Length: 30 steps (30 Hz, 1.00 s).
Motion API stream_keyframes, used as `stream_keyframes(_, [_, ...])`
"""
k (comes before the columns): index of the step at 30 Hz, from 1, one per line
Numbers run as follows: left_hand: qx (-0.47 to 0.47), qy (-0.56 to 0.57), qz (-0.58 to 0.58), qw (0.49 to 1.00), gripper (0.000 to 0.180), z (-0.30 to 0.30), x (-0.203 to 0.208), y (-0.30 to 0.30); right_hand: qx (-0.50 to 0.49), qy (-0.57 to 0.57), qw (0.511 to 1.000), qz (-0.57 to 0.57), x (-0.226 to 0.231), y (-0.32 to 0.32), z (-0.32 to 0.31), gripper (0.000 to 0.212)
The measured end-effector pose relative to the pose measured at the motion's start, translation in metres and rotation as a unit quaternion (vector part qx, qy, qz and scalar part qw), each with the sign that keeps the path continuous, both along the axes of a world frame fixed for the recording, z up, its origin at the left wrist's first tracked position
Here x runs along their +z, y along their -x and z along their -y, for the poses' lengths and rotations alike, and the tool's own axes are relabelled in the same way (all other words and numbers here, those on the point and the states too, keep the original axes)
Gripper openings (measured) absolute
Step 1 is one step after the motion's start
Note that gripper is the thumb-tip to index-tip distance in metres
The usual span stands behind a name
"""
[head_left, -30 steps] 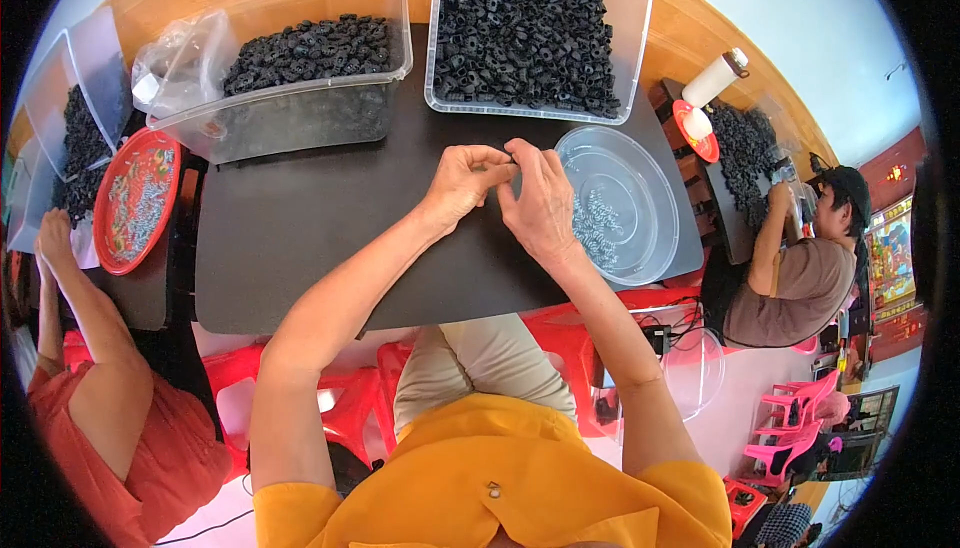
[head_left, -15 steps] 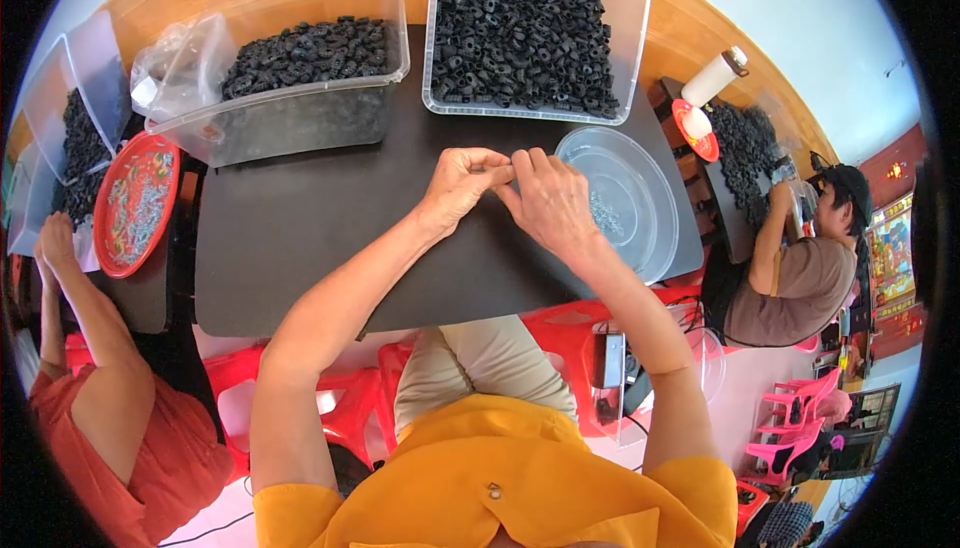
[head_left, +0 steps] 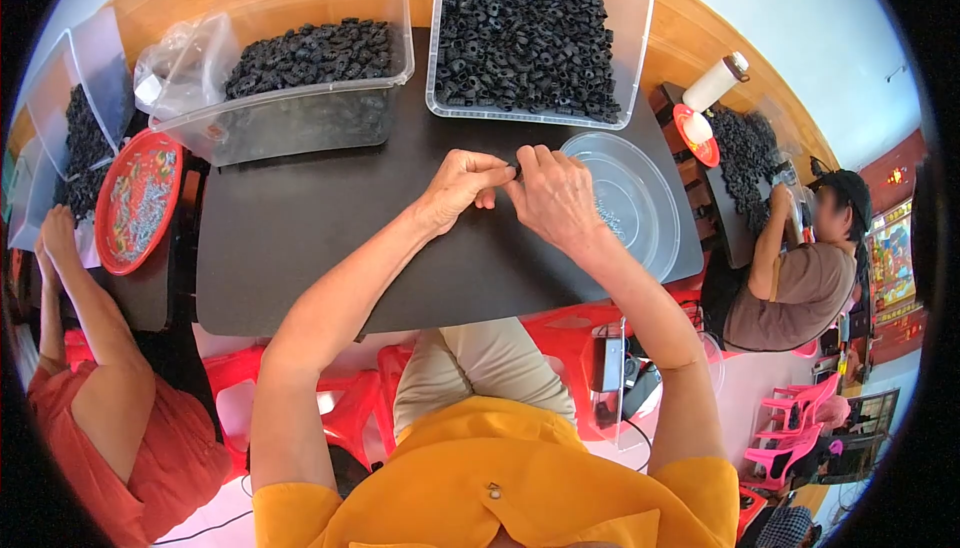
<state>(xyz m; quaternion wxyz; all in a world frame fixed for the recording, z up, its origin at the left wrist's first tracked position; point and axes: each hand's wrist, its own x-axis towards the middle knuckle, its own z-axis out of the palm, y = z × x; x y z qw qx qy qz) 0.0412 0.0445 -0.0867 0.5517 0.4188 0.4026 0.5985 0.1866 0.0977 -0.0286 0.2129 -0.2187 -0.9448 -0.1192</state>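
Rather small, dark piece (head_left: 516, 168) between fingertips (head_left: 499, 177)

At bottom center, we see an orange-yellow shirt (head_left: 430, 473) with short sleeves (head_left: 295, 514) and a pale round button (head_left: 494, 491), beige trousers (head_left: 428, 388) just above in frame.

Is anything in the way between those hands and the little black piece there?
Nothing visible: the left hand and right hand meet right at the small black piece, above the dark table, though they partly hide it.
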Motion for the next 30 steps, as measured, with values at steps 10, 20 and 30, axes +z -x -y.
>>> stream_keyframes(10, [-0.008,-0.008,-0.003,1.000,0.027,-0.001,-0.006,0.008,0.029,0.028,0.999,0.001,0.002,0.005,-0.001,0.021])
stream_keyframes(20, [-0.014,-0.005,-0.034,0.999,0.041,0.004,-0.002,-0.001,0.172,0.298,0.938,0.048,0.123,0.086,-0.013,0.027])
stream_keyframes(30, [-0.023,-0.026,-0.078,0.996,0.035,-0.003,0.002,-0.004,0.025,0.199,0.976,-0.084,0.126,0.054,-0.094,0.025])
